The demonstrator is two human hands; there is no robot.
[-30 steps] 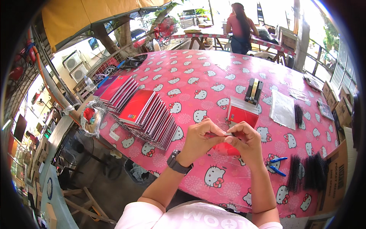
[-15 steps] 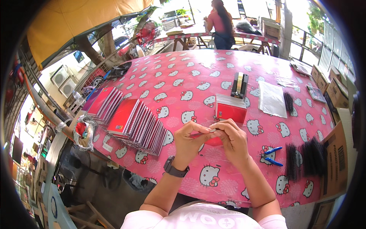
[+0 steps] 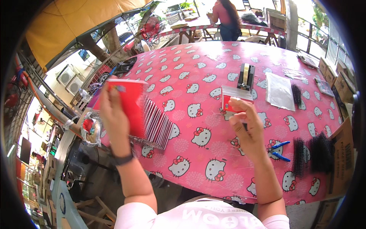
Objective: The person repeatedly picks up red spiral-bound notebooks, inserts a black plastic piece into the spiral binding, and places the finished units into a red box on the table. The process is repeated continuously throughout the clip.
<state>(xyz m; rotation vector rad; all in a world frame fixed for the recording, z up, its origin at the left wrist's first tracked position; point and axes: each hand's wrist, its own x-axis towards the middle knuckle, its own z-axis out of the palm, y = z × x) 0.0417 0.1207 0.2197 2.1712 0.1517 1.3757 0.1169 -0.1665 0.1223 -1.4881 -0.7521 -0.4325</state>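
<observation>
My left hand (image 3: 114, 118) is closed on a red spiral notebook (image 3: 133, 110), fingers over its left side. It holds the notebook at the top of a tall fanned stack of similar notebooks (image 3: 157, 128) at the left of the table; whether the notebook rests on the stack cannot be told. My right hand (image 3: 249, 133) is raised over the middle right, thumb and fingers apart, with nothing visible in it. Just beyond its fingertips stands a short pile of red-covered pads (image 3: 230, 105), white page edges upward, partly hidden by the fingers.
A black tape dispenser (image 3: 246, 78) stands behind the pads. To the right lie white sheets (image 3: 279, 91), blue-handled pliers (image 3: 280, 150) and black spiral binding coils (image 3: 318, 152). Cardboard boxes (image 3: 341, 152) line the right edge. A person (image 3: 227, 19) stands at a far table.
My hands, together in front of me before, have parted. The left has gone left to the stack with the notebook; the right has shifted right and opened. The view has shifted slightly.
</observation>
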